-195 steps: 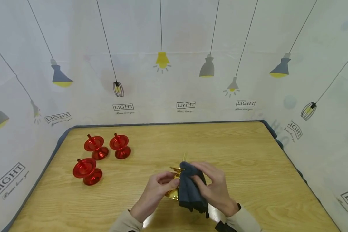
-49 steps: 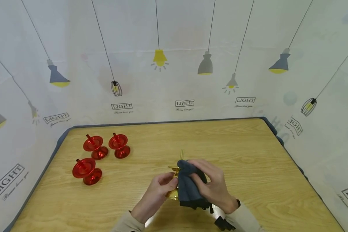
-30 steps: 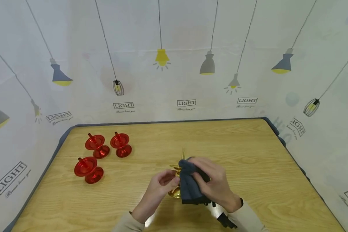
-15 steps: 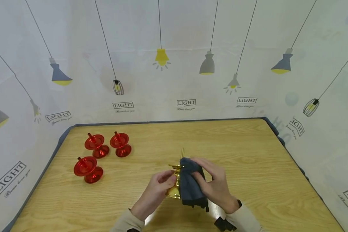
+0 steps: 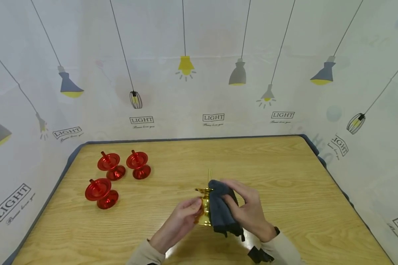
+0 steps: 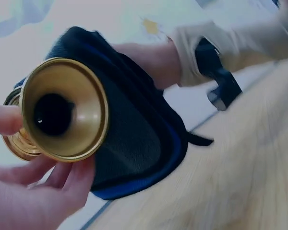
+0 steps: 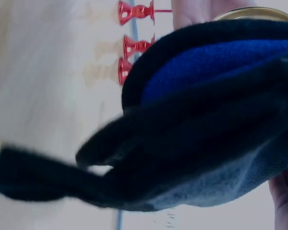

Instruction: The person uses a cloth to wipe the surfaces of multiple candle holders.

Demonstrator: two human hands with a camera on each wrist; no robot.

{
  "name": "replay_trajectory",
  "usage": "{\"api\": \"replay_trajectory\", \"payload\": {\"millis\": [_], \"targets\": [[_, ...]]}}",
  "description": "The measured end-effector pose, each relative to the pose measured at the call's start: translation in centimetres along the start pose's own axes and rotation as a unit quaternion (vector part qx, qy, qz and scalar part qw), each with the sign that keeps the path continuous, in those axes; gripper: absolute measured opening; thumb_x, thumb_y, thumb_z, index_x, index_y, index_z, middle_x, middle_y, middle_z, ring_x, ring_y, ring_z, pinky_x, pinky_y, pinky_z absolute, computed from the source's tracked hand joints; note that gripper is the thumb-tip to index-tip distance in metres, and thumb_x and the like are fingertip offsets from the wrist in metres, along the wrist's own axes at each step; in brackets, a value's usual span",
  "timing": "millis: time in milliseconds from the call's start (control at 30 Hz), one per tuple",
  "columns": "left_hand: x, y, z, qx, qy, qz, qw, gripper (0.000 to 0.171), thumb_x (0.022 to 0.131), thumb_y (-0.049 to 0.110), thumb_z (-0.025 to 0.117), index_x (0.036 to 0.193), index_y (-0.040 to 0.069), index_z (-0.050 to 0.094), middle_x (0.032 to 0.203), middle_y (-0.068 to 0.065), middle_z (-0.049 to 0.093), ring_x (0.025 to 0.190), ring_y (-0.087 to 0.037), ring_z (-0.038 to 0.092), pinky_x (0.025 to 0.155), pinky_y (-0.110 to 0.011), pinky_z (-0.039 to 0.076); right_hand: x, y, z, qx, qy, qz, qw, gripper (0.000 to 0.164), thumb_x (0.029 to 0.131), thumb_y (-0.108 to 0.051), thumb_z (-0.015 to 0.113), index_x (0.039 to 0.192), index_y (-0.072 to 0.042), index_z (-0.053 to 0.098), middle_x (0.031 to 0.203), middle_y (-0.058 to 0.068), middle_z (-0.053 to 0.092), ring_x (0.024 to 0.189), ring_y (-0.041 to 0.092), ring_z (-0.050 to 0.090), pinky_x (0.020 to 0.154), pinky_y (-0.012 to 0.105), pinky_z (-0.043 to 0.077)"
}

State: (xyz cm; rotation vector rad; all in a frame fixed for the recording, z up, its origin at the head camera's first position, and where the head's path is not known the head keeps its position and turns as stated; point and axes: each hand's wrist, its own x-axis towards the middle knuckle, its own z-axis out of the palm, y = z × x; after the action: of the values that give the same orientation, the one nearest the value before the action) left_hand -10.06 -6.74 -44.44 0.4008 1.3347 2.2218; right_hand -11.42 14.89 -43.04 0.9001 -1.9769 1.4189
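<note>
A shiny gold candle holder (image 5: pixel 205 213) with a flared foot is held over the near middle of the table. My left hand (image 5: pixel 180 221) pinches its stem from the left, thumb in front. In the left wrist view the hollow underside of the gold foot (image 6: pixel 89 112) faces the camera, with left fingers (image 6: pixel 72 184) beneath it. From the right, my right hand (image 5: pixel 250 213) grips a dark blue, black-edged cloth (image 5: pixel 222 211) against the holder's side. The cloth (image 7: pixel 182 143) fills much of the right wrist view and hides part of the holder.
Three red candle holders stand at the table's left: one in front (image 5: pixel 98 189), two behind, left (image 5: pixel 108 162) and right (image 5: pixel 137 160). The wooden table (image 5: pixel 268 169) has a dark edging strip. A lamp-printed white curtain (image 5: pixel 166 110) surrounds its back and sides.
The cloth has worked over the gold holder's right side and now sits slightly further right, baring more gold. My left fingers have shifted on the stem. The red holders stay put.
</note>
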Motion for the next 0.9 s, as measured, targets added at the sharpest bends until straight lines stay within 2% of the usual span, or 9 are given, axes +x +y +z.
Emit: {"api": "replay_trajectory", "payload": {"millis": [67, 200, 267, 367, 467, 567, 633, 800, 900], "targets": [[0.0, 0.3, 0.3, 0.048, 0.039, 0.003, 0.9981, 0.009, 0.104, 0.017, 0.056, 0.107, 0.012, 0.064, 0.092, 0.01, 0.06, 0.084, -0.003, 0.054, 0.073, -0.017, 0.044, 0.3, -0.1, -0.1, -0.021, -0.008, -0.024, 0.999, 0.043, 0.083, 0.015, 0.071, 0.123, 0.001, 0.068, 0.113, 0.02, 0.072, 0.11, 0.017, 0.07, 0.097, 0.02, 0.052], [0.1, 0.5, 0.8, 0.137, 0.099, 0.01, 0.9855, 0.035, 0.096, 0.016, 0.07, 0.119, -0.008, 0.058, 0.099, 0.006, 0.066, 0.091, -0.006, 0.064, 0.076, -0.02, 0.053, 0.9, -0.3, -0.1, -0.033, -0.021, -0.077, 0.996, 0.028, 0.095, -0.003, 0.068, 0.123, 0.001, 0.068, 0.112, 0.018, 0.072, 0.105, 0.027, 0.07, 0.099, 0.023, 0.052], [0.2, 0.5, 0.8, 0.155, 0.116, 0.002, 0.9811, 0.041, 0.095, 0.016, 0.073, 0.121, -0.011, 0.057, 0.098, 0.004, 0.068, 0.091, -0.007, 0.066, 0.075, -0.021, 0.054, 1.0, -0.4, 0.0, -0.031, -0.023, -0.093, 0.995, 0.026, 0.099, -0.01, 0.065, 0.123, 0.002, 0.068, 0.112, 0.018, 0.072, 0.104, 0.028, 0.07, 0.1, 0.024, 0.052], [0.2, 0.3, 0.5, 0.151, 0.122, -0.007, 0.981, 0.039, 0.095, 0.018, 0.072, 0.12, -0.01, 0.06, 0.095, 0.006, 0.069, 0.087, -0.005, 0.065, 0.072, -0.02, 0.052, 0.9, -0.4, 0.1, -0.026, -0.019, -0.094, 0.995, 0.027, 0.099, -0.012, 0.065, 0.122, 0.002, 0.068, 0.111, 0.018, 0.072, 0.104, 0.028, 0.071, 0.099, 0.024, 0.053], [0.3, 0.0, 0.2, 0.124, 0.093, -0.001, 0.9878, 0.03, 0.098, 0.019, 0.069, 0.119, -0.002, 0.064, 0.094, 0.008, 0.07, 0.084, -0.004, 0.063, 0.069, -0.019, 0.05, 0.5, -0.3, 0.0, -0.021, -0.015, -0.068, 0.997, 0.028, 0.095, -0.006, 0.07, 0.122, 0.001, 0.069, 0.111, 0.019, 0.073, 0.106, 0.024, 0.071, 0.098, 0.023, 0.053], [0.4, -0.4, -0.1, 0.07, 0.035, 0.011, 0.9968, 0.02, 0.102, 0.021, 0.063, 0.117, 0.009, 0.068, 0.096, 0.009, 0.07, 0.085, -0.004, 0.063, 0.072, -0.02, 0.051, 0.1, -0.1, 0.0, 0.005, -0.006, -0.034, 0.999, 0.037, 0.087, 0.008, 0.072, 0.123, 0.002, 0.068, 0.113, 0.02, 0.073, 0.11, 0.017, 0.07, 0.097, 0.023, 0.054], [0.5, -0.6, -0.2, 0.021, -0.003, 0.012, 0.9997, 0.015, 0.104, 0.021, 0.058, 0.113, 0.016, 0.069, 0.097, 0.009, 0.069, 0.088, -0.003, 0.063, 0.077, -0.02, 0.052, -0.1, -0.1, 0.0, 0.039, -0.001, -0.008, 0.999, 0.043, 0.084, 0.017, 0.071, 0.124, 0.004, 0.067, 0.117, 0.017, 0.072, 0.113, 0.013, 0.069, 0.097, 0.024, 0.054], [0.6, -1.1, -0.5, -0.046, -0.07, 0.021, 0.9963, 0.017, 0.107, 0.02, 0.052, 0.099, 0.019, 0.067, 0.092, 0.012, 0.063, 0.084, -0.001, 0.059, 0.078, -0.02, 0.051, -0.4, -0.2, 0.0, 0.117, 0.008, 0.031, 0.993, 0.046, 0.083, 0.025, 0.064, 0.126, 0.009, 0.064, 0.124, 0.008, 0.07, 0.116, 0.013, 0.068, 0.099, 0.028, 0.054], [0.6, -1.3, -0.6, -0.056, -0.098, 0.026, 0.9933, 0.021, 0.108, 0.019, 0.048, 0.103, 0.019, 0.068, 0.096, 0.012, 0.066, 0.088, -0.001, 0.061, 0.083, -0.021, 0.052, -0.5, -0.2, 0.1, 0.13, 0.009, 0.036, 0.991, 0.045, 0.083, 0.025, 0.064, 0.126, 0.01, 0.064, 0.124, 0.009, 0.07, 0.115, 0.014, 0.068, 0.099, 0.029, 0.054]]}}
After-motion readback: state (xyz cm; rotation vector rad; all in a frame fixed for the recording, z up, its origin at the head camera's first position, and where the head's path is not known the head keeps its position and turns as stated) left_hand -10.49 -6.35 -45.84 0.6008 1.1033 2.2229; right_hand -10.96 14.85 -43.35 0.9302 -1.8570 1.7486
